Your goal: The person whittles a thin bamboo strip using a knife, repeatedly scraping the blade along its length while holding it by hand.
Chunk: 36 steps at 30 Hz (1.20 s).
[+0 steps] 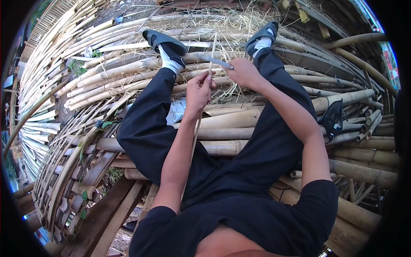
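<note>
A long, thin bamboo strip [197,132] runs from beside my left arm up past my hands, its tip above the knife. My left hand [199,91] is closed round this strip, thumb and fingers pinching it just below the blade. In my right hand [243,73] is a knife [220,63], its blade pointing left and lying across the strip a little above my left fingers. The fingers of my right hand are wrapped round the handle, which is mostly hidden.
Bamboo poles [231,121] lie beneath and around my legs. Straw-like shavings [257,15] are scattered beyond my feet. A slatted bamboo stack [64,171] stands at the left, dark planks [100,207] below it. A black bag-like item [332,118] lies at the right.
</note>
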{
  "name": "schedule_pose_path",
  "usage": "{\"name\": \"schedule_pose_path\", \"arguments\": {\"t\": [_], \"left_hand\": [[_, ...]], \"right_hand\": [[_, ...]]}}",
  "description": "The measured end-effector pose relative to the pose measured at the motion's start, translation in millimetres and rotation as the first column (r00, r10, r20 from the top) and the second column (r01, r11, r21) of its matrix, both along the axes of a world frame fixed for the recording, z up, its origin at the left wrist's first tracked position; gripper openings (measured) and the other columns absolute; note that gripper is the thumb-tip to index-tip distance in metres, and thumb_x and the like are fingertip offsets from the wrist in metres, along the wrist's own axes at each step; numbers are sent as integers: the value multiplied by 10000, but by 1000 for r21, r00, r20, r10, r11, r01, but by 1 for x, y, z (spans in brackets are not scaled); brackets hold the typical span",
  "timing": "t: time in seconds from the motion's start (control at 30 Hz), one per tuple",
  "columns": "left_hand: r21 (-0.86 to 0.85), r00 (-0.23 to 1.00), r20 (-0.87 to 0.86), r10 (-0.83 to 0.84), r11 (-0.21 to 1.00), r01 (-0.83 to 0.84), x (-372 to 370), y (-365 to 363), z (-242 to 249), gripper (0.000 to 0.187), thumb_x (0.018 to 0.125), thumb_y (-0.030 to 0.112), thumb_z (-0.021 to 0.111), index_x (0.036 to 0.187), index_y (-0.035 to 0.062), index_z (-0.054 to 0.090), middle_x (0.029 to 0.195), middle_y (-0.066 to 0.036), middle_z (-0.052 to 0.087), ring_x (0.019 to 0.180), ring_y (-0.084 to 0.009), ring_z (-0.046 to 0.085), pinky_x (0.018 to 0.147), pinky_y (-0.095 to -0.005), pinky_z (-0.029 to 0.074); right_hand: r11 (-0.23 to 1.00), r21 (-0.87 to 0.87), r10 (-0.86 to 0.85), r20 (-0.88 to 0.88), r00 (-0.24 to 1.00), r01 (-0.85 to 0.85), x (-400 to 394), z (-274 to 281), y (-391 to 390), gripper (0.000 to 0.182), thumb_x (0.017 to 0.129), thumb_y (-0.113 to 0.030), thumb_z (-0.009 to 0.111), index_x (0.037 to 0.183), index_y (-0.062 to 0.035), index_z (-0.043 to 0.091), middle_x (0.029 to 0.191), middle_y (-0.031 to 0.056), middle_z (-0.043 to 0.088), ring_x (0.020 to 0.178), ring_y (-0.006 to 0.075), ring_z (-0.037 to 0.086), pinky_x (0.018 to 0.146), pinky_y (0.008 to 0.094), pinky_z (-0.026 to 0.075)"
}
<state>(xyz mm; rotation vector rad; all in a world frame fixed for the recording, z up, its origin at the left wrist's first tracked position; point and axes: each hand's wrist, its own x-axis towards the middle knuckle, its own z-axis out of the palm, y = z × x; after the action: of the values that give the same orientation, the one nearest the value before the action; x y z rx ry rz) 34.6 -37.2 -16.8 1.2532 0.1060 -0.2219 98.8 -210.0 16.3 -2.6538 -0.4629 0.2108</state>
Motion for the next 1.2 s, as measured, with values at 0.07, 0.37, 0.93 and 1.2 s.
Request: {"name": "schedule_pose_path", "arguments": {"t": [0.07, 0.37, 0.93, 1.2], "left_hand": [[89, 999, 48, 14, 996, -18, 1, -6, -4, 200, 967, 140, 485, 1039, -6, 601, 624, 20, 514, 372, -9, 364, 328, -178, 274], [148, 999, 22, 35, 988, -38, -4, -6, -3, 194, 939, 113, 527, 842, -17, 634, 594, 70, 438, 508, -4, 337, 434, -212, 231], [101, 991, -12, -130, 986, 130, -10, -1, 11, 252, 964, 170, 498, 1078, -29, 602, 651, -10, 542, 403, -48, 449, 346, -204, 340], [-142, 991, -7, -132, 981, 130, 8, -6, 5, 277, 968, 205, 500, 1087, -32, 579, 671, -20, 565, 392, -47, 434, 348, -196, 324]], "right_hand": [[991, -129, 32, 20, 999, -29, -2, -9, 0, 276, 827, -238, 536, 736, -10, 661, 729, 212, 637, 692, 399, 617, 649, 472, 500], [982, -183, -45, 11, 999, 47, 25, -25, -3, 221, 746, -185, 554, 774, 5, 664, 766, 203, 652, 756, 364, 656, 695, 439, 532], [772, 615, 25, -282, 959, 161, 8, -2, 9, 302, 894, -338, 621, 805, -53, 575, 489, -59, 402, 381, 40, 335, 365, 243, 229], [864, 501, 62, -213, 975, 55, 4, 6, 5, 357, 914, -355, 568, 827, -11, 611, 554, 1, 499, 490, 104, 419, 472, 293, 340]]}}
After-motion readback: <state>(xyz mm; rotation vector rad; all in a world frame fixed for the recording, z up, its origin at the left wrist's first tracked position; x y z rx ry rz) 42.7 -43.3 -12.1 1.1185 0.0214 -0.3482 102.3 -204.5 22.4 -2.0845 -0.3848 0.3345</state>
